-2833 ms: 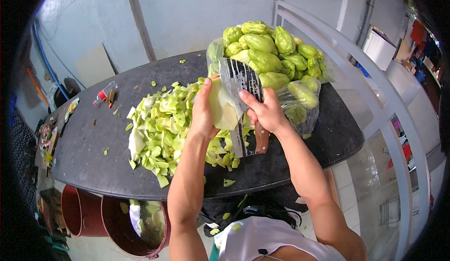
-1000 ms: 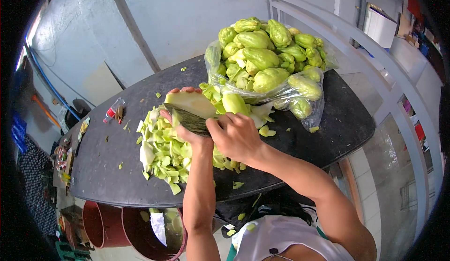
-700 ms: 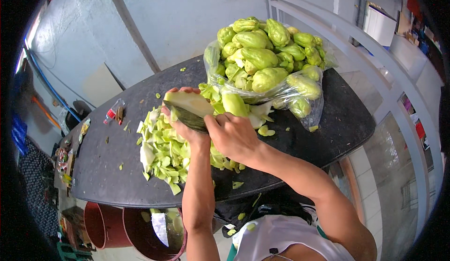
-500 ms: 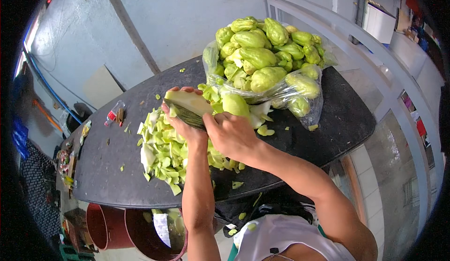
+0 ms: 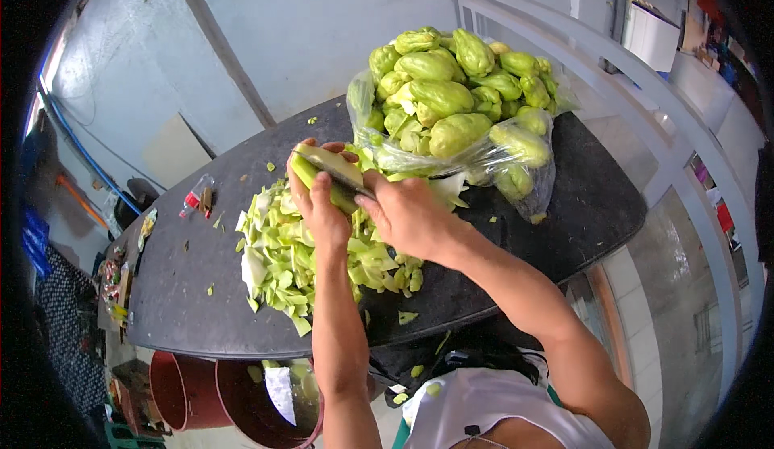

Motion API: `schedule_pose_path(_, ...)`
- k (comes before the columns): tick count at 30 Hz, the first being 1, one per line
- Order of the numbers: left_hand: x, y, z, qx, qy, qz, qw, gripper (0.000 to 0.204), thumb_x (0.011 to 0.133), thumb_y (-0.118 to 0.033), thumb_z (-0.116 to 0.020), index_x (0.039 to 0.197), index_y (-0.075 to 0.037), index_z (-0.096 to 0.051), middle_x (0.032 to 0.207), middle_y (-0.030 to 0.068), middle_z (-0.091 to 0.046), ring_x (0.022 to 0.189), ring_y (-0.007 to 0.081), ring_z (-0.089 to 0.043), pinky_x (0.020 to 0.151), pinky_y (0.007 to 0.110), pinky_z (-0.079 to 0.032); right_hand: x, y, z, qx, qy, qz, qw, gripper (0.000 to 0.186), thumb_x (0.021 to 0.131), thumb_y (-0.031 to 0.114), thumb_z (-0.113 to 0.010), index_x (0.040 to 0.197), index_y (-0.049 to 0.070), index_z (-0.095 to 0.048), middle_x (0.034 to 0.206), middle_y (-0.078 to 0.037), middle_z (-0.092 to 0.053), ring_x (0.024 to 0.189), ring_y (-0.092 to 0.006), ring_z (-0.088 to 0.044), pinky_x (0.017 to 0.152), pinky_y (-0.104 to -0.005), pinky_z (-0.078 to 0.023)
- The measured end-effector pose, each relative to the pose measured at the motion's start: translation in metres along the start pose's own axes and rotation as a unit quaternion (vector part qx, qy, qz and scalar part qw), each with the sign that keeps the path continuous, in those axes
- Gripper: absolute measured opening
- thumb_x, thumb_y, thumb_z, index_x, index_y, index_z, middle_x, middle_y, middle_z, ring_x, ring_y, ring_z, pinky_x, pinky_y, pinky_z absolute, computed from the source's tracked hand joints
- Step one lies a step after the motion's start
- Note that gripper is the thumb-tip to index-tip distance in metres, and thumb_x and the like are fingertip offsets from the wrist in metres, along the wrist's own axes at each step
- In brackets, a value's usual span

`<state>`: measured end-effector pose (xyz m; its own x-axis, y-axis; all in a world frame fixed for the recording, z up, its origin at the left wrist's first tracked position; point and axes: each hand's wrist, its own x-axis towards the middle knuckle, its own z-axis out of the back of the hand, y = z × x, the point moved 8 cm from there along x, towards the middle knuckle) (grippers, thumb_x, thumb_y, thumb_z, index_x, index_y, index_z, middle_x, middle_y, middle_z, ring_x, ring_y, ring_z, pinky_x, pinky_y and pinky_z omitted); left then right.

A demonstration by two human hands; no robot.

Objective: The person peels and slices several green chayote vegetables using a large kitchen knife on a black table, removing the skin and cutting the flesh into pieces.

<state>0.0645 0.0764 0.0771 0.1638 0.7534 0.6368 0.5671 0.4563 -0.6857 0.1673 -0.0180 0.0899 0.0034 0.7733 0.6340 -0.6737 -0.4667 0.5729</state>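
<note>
Head view, the only one you've got. Your left hand (image 5: 322,217) is wrapped around the cut piece (image 5: 326,159), thumb on the near side, fingertips curled over the far edge. Your right hand (image 5: 407,217) is clenched at the back end of the knife (image 5: 348,180); the handle itself is hidden in your fist. The blade lies along the pale face, pointing up and left, and it looks to be in contact. The green side faces your left thumb.

Location: the piece is up in your left hand, above the heap of chopped bits (image 5: 282,268) on the black table (image 5: 193,296), not resting on it. The whole green squashes (image 5: 439,98) sit behind and to the right, in a clear plastic bag (image 5: 542,195). The red-brown bins (image 5: 181,392) are below the near edge of the table, left of your left forearm.

My read: you're mid-cut, working the blade through or along the piece in the air. Can't tell how deep the edge sits; your fingers and the angle hide it.

What the next move calls for, I'd judge: a short, controlled stroke, firm left hold, left thumb and fingertips out of the blade's line. Wet flesh could slip, and there's no board backing you up.
</note>
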Motion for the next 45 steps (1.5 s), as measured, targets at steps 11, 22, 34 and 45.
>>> schedule_pose_path(11,0.005,0.0,0.006,0.068,0.07,0.058,0.993,0.064,0.068,-0.016,-0.046,0.13,0.001,-0.045,0.108,0.0178,-0.061,0.091,0.0258,-0.063,0.077,0.039,-0.056,0.005,-0.013,0.031,0.016,0.028,-0.016,0.999,0.02,0.089,0.014,-0.063,0.095,-0.005,-0.06,0.076,-0.026,-0.061,0.075,-0.045,-0.061,0.064,-0.0444,-0.048)
schedule_pose_path(22,-0.003,0.014,0.008,0.011,0.16,0.179,0.971,0.066,0.066,-0.019,-0.049,0.128,0.004,-0.045,0.102,0.0193,-0.062,0.08,0.0298,-0.065,0.059,0.041,-0.059,-0.001,-0.026,0.045,0.007,0.037,-0.027,0.999,0.023,0.09,0.017,-0.064,0.094,-0.006,-0.061,0.077,-0.026,-0.063,0.072,-0.0416,-0.062,0.066,-0.043,-0.048)
schedule_pose_path(34,-0.016,0.035,-0.001,-0.055,0.147,0.342,0.927,0.082,0.063,-0.029,-0.053,0.14,-0.003,-0.041,0.111,0.0207,-0.061,0.07,0.0342,-0.067,0.043,0.039,-0.052,0.005,-0.058,0.032,-0.093,-0.011,-0.081,0.992,0.022,0.091,0.016,-0.06,0.088,-0.005,-0.057,0.073,-0.028,-0.062,0.073,-0.0452,-0.062,0.063,-0.0498,-0.048)
schedule_pose_path(45,0.0,0.044,0.027,-0.144,-0.031,0.258,0.955,0.07,0.079,-0.043,-0.051,0.139,-0.008,-0.039,0.12,0.0195,-0.056,0.084,0.0366,-0.066,0.059,0.044,-0.057,0.003,-0.049,0.037,-0.095,-0.059,-0.098,0.989,0.022,0.092,0.021,-0.057,0.088,-0.001,-0.056,0.064,-0.024,-0.061,0.065,-0.0439,-0.062,0.06,-0.051,-0.05)
